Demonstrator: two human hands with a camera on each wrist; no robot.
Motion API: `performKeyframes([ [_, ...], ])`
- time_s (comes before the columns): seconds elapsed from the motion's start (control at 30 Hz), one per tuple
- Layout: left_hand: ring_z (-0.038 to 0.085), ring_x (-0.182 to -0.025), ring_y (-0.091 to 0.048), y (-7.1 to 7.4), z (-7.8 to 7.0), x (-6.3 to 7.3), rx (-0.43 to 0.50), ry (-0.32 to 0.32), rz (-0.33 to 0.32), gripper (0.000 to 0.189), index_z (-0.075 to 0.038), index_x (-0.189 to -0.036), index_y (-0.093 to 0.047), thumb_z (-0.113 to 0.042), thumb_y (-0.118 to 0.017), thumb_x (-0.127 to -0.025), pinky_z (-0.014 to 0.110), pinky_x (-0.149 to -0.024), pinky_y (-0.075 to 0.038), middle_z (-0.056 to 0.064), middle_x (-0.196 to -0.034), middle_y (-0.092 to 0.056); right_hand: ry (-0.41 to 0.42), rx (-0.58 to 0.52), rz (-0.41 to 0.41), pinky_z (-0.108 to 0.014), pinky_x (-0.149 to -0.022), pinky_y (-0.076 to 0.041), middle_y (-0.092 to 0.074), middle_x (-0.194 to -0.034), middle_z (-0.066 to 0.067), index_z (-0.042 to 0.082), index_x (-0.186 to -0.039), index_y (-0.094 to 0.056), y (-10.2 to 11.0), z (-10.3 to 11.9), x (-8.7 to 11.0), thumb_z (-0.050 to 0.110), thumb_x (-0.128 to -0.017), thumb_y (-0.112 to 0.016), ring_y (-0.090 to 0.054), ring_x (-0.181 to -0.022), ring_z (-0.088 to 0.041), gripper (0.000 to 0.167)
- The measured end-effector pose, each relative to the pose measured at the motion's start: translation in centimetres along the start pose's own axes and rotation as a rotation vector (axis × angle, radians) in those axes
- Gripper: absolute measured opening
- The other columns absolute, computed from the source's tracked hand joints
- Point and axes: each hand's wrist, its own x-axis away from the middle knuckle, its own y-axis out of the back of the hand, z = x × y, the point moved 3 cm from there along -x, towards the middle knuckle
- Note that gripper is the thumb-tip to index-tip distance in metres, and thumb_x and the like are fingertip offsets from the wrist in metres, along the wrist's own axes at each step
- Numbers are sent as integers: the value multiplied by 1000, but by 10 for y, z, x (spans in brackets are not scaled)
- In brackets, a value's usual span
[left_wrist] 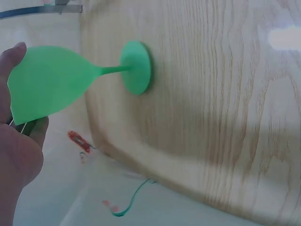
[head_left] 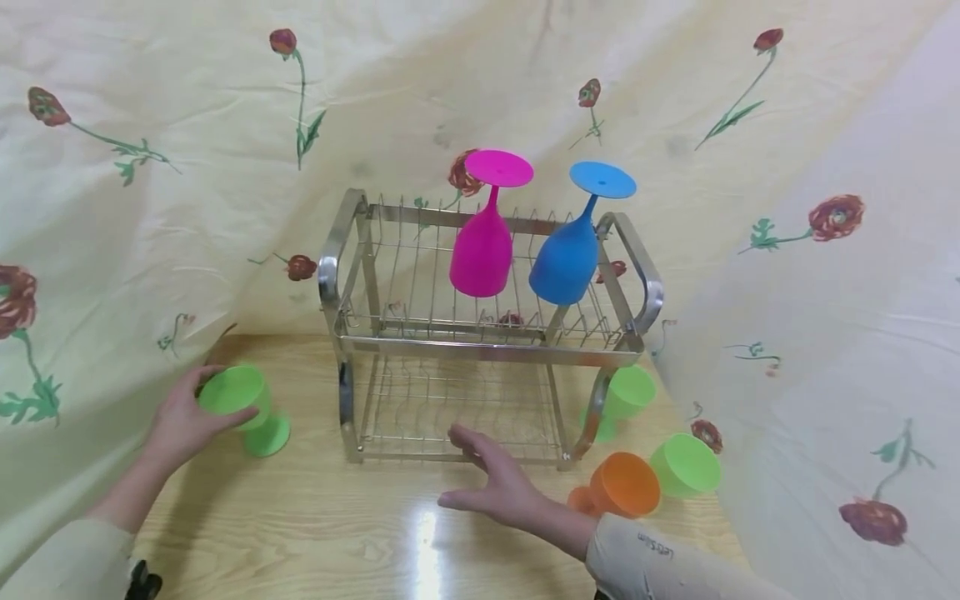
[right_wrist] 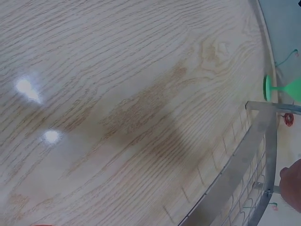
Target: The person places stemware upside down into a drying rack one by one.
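At the left of the table my left hand grips a green plastic goblet round its bowl. In the left wrist view the thumb and fingers lie on either side of the bowl, near its rim, with the goblet's foot on the wood. My right hand hovers before the lower front of a two-tier metal dish rack, fingers spread and holding nothing. On the rack's upper tier, a pink goblet and a blue goblet stand upside down.
Right of the rack are a green goblet, a second green goblet and an orange goblet close to my right forearm. Flowered cloth hangs behind and beside the wooden table.
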Motion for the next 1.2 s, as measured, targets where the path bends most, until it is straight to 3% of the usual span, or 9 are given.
performKeyframes([
  [0.17,55,-123,-53,13,-15,8,12,-53,79,94,8,-153,-41,-33,-92,-86,50,-89,-52,38,-145,-50,-17,-14,11,-42,-126,-38,-44,-165,-19,-3,-161,-36,-3,-2,1,25,-88,-90,-45,-150,-35,95],
  [0.3,43,-116,-58,29,-35,12,2,-90,149,92,6,-153,-43,-32,-92,-86,27,-76,-50,32,-141,-56,-17,-6,19,-44,-126,-37,-43,-165,-17,-1,-162,-37,-4,-1,0,25,-89,-90,-45,-150,-35,94],
  [0.37,45,-119,-57,36,-44,16,7,-99,186,91,3,-154,-43,-33,-92,-87,34,-81,-55,31,-144,-55,-19,-1,24,-44,-126,-37,-43,-165,-16,-1,-162,-37,-5,0,0,26,-89,-89,-45,-150,-35,93],
  [0.5,61,-135,-46,42,-59,26,50,-121,246,89,-1,-156,-43,-31,-91,-88,70,-97,-52,31,-155,-47,-28,-3,34,-46,-126,-37,-44,-165,-14,1,-163,-37,-7,2,-1,27,-90,-89,-44,-151,-35,93],
  [0.57,64,-138,-42,40,-66,31,83,-134,273,87,-3,-157,-43,-29,-90,-89,72,-101,-50,28,-156,-47,-28,-2,36,-46,-126,-37,-44,-165,-14,2,-163,-37,-8,3,-1,28,-90,-89,-45,-151,-35,93],
  [0.67,57,-137,-49,33,-76,38,139,-161,302,82,-6,-156,-46,-24,-90,-89,48,-99,-58,20,-152,-54,-22,7,41,-45,-126,-37,-45,-165,-14,2,-163,-37,-10,5,-2,28,-89,-89,-45,-151,-34,95],
  [0.77,45,-135,-54,23,-87,45,183,-188,320,77,-11,-154,-49,-22,-90,-89,25,-91,-56,13,-147,-58,-12,28,41,-45,-126,-38,-46,-164,-14,2,-163,-37,-10,7,-3,29,-89,-90,-47,-149,-34,95],
  [0.9,45,-136,-54,5,-103,50,262,-226,349,75,-8,-152,-51,-20,-90,-88,30,-98,-56,13,-148,-58,9,49,47,-44,-125,-38,-47,-164,-13,3,-163,-38,-10,12,-4,30,-88,-90,-48,-149,-33,95],
  [1.2,36,-118,-67,-53,-129,53,610,-173,459,81,0,-152,-45,-7,-89,-85,40,-88,-66,26,-146,-54,66,58,72,-41,-125,-39,-50,-162,-12,4,-161,-42,-9,22,-5,27,-85,-92,-51,-147,-31,94],
])
